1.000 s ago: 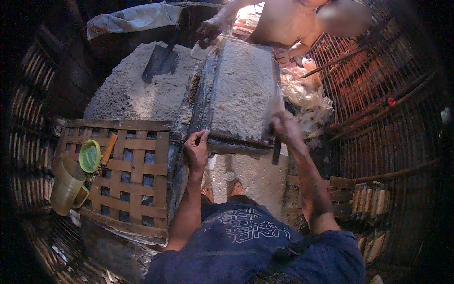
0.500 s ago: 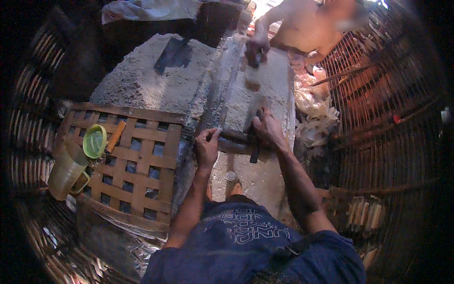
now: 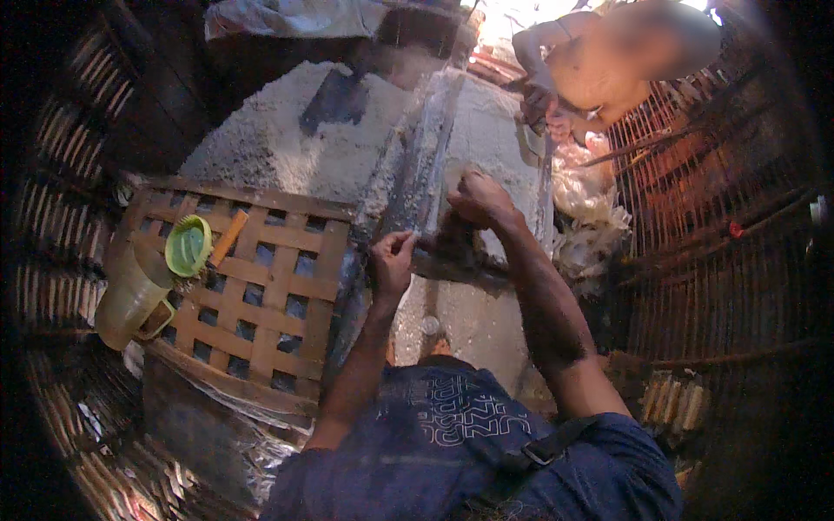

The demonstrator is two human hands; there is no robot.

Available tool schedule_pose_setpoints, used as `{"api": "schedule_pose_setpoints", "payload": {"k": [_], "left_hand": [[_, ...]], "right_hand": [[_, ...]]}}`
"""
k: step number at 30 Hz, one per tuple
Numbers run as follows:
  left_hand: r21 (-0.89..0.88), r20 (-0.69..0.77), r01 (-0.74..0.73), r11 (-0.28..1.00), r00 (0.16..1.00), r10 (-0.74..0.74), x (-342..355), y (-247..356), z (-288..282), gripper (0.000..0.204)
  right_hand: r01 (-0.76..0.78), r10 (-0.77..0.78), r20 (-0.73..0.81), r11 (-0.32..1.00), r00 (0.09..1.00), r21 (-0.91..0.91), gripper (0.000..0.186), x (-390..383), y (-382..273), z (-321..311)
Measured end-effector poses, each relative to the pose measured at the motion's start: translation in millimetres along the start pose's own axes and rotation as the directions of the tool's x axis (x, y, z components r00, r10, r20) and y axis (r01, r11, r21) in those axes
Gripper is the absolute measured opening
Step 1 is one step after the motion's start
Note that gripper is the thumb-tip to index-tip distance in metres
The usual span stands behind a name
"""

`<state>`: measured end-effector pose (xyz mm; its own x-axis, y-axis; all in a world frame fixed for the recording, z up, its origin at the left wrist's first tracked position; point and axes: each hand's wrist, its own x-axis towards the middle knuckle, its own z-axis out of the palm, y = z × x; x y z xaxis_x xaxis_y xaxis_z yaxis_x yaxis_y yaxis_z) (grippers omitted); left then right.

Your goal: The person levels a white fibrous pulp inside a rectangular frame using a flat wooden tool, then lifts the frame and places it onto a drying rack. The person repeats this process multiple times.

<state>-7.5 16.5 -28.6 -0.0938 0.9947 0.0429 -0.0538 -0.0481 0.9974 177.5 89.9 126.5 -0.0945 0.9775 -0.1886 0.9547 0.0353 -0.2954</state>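
Note:
A long shallow tray (image 3: pixel 434 130) with raised dark edges lies ahead of me, spread with pale, crumbly white material (image 3: pixel 491 117). My left hand (image 3: pixel 393 258) is at its near left corner, fingers pinched together. A tiny white bit shows at the fingertips, too small to name. Over the near part of the tray, my right hand (image 3: pixel 480 200) is closed in a fist. Below it is a dark blurred shape (image 3: pixel 456 239); whether this is a held tool or shadow I cannot tell. A co-worker's hands (image 3: pixel 543 117) are together at the tray's far right edge.
Left of the tray, a heap of white material (image 3: pixel 252 143) has a dark flat piece (image 3: pixel 334 100) on it. A woven slatted panel (image 3: pixel 261 300) carries a green strainer-like cup (image 3: pixel 188 246), an orange stick (image 3: pixel 229 239) and a yellowish pitcher (image 3: pixel 130 300). Plastic bags (image 3: pixel 595 208) lie right.
My right hand has moved up and left, and the dark strip seen under it no longer shows clearly. The co-worker's hand has drawn back from mid-tray to the right edge. My left hand stays pinched.

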Motion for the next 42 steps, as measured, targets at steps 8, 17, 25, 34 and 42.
{"api": "schedule_pose_setpoints", "payload": {"k": [8,17,25,34,42], "left_hand": [[-0.022,0.014,0.066,0.998,0.998,-0.066,-5.8,9.9,0.5,0.022],[-0.059,0.012,0.091,0.994,0.996,-0.091,-2.4,27.1,9.0,0.022],[0.071,0.033,0.033,0.997,0.999,-0.036,0.2,48.5,13.0,0.022],[0.129,0.035,0.022,0.991,0.999,-0.027,1.9,33.2,11.3,0.022],[0.227,-0.009,-0.043,0.973,0.999,0.046,1.7,62.8,11.6,0.021]], "right_hand": [[0.168,-0.176,-0.005,0.933,0.984,0.319,0.036,-87.8,57.1,-37.2],[0.288,-0.303,0.038,0.932,0.952,0.218,0.044,-101.9,86.7,-30.8],[0.237,-0.234,-0.085,0.760,0.968,0.605,0.034,-115.4,121.9,-27.5],[0.166,0.276,-0.451,0.670,0.849,0.724,0.030,-134.7,108.0,42.7],[-0.060,0.511,-0.295,0.568,0.807,0.821,0.024,-75.5,94.6,3.4]]}}
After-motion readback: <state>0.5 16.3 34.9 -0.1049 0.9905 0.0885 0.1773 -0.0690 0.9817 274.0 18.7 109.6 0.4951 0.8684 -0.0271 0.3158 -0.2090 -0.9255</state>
